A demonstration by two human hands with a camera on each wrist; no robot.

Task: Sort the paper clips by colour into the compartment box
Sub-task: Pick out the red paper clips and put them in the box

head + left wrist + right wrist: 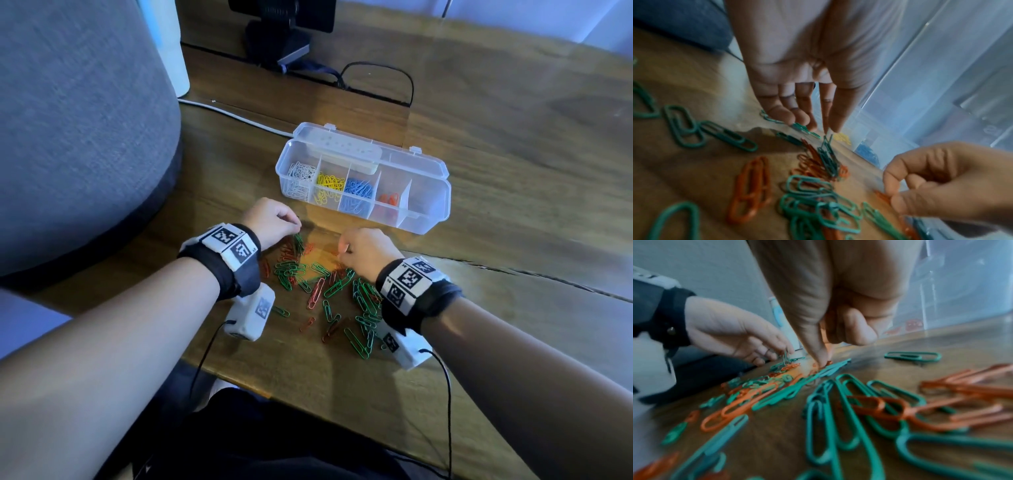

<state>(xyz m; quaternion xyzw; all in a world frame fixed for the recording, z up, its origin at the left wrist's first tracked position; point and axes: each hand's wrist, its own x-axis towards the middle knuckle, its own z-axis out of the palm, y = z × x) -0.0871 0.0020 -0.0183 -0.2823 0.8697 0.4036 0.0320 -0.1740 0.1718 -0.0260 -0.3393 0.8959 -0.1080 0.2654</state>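
Observation:
A clear compartment box [428, 219] stands open past the pile, holding white, yellow, blue and a few red clips in separate compartments; its right end compartment holds nothing. Green and red paper clips [322, 291] lie mixed on the wooden table in front of it. At the pile's far left, my left hand [297, 229] pinches a green clip [827, 142] between thumb and forefinger, lifting a small dangling bunch of green clips. My right hand [342, 253] pinches a red clip [882, 197] low on the table with thumb and forefinger [823, 361], other fingers curled.
A grey upholstered seat [78, 137] crowds the table's left side. Black and white cables [376, 78] and a black stand [281, 37] lie behind the box. The box lid [424, 161] leans open at the back. The table's front edge [308, 404] is near my lap.

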